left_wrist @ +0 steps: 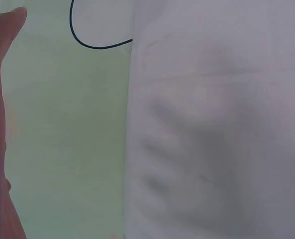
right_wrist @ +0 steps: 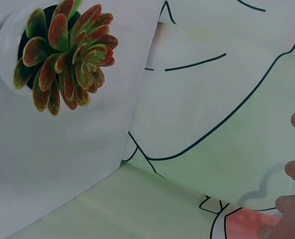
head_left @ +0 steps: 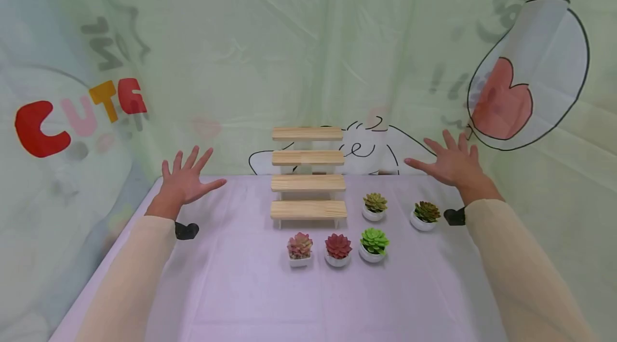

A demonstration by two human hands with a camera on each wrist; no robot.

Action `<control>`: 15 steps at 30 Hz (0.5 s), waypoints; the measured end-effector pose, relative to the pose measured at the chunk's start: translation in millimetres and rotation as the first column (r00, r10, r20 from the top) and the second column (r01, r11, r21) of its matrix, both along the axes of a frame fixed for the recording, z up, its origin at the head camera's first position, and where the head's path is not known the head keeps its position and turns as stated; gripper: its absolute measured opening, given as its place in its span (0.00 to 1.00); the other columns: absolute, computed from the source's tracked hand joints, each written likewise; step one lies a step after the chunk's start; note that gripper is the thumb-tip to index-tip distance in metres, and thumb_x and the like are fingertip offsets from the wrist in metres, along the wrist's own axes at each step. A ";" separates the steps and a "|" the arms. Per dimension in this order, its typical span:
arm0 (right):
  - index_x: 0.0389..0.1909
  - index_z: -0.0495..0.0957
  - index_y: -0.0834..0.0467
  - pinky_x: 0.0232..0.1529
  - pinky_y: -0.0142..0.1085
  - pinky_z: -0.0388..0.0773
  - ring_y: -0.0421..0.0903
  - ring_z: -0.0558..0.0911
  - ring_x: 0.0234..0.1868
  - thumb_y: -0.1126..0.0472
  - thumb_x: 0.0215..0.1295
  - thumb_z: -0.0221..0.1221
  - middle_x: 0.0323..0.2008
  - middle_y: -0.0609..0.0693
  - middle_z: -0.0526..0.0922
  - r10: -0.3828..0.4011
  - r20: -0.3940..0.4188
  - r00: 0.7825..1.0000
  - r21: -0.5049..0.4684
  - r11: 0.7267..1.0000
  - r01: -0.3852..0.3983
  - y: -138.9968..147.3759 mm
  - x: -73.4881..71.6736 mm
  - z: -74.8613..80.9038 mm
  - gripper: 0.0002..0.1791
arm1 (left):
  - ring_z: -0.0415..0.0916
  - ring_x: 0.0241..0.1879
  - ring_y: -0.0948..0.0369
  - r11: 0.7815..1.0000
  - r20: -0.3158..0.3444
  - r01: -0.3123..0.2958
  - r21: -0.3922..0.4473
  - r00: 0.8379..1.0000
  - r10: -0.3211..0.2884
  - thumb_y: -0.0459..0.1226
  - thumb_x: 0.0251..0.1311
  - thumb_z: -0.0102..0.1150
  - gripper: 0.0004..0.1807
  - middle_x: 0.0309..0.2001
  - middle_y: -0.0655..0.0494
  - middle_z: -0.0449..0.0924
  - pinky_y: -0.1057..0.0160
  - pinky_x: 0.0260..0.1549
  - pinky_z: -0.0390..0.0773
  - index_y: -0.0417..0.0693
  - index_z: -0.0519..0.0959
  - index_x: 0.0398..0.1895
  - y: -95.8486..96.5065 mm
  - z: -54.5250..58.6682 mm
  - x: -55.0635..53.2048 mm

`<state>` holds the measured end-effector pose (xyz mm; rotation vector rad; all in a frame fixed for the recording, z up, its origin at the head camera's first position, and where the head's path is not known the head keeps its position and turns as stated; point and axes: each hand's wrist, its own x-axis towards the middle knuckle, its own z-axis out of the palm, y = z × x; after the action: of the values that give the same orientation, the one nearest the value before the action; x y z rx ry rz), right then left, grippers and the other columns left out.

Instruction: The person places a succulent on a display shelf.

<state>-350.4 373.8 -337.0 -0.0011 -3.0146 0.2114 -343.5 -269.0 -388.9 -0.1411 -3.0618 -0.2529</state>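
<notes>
My left hand (head_left: 185,180) is held up over the table's left side, fingers spread and holding nothing. On the other side my right hand (head_left: 454,162) is likewise spread and bare, nearest to a dark red-green succulent (head_left: 426,213) in a round white pot. Between the hands stands a wooden stepped display rack (head_left: 308,183) with several slats. Right of it sits a yellow-green succulent (head_left: 374,206). In front are a pink succulent (head_left: 300,248) in a square pot, a dark red succulent (head_left: 337,249) and a bright green succulent (head_left: 373,244) in round pots.
A pale lilac cloth covers the table (head_left: 250,299). Printed curtains (head_left: 270,53) hang behind the table and along both sides, close to the hands. Black wrist straps (head_left: 187,230) show at both sleeves.
</notes>
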 end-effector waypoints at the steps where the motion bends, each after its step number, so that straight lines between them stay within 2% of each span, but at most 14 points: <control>1: 0.81 0.52 0.54 0.70 0.77 0.26 0.78 0.25 0.76 0.13 0.57 0.43 0.80 0.70 0.31 -0.002 0.000 1.000 -0.001 1.000 0.002 -0.8 0.3 -0.3 0.63 | 0.26 0.79 0.30 1.000 -0.002 -0.001 0.001 1.000 0.001 0.78 0.58 0.43 0.58 0.84 0.43 0.30 0.21 0.69 0.25 0.64 0.37 0.84 0.1 0.0 0.4; 15: 0.81 0.53 0.54 0.70 0.77 0.26 0.78 0.26 0.76 0.13 0.56 0.43 0.80 0.71 0.33 0.014 0.013 1.000 -0.012 1.000 -0.014 -13.8 1.9 4.2 0.63 | 0.25 0.79 0.29 1.000 0.005 0.005 -0.013 1.000 -0.005 0.77 0.59 0.44 0.58 0.84 0.43 0.28 0.21 0.69 0.22 0.64 0.37 0.84 -0.1 3.3 4.6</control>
<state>-348.5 360.0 -332.9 0.0181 -3.0273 0.2316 -338.9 -269.1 -385.6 -0.1493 -3.0686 -0.2339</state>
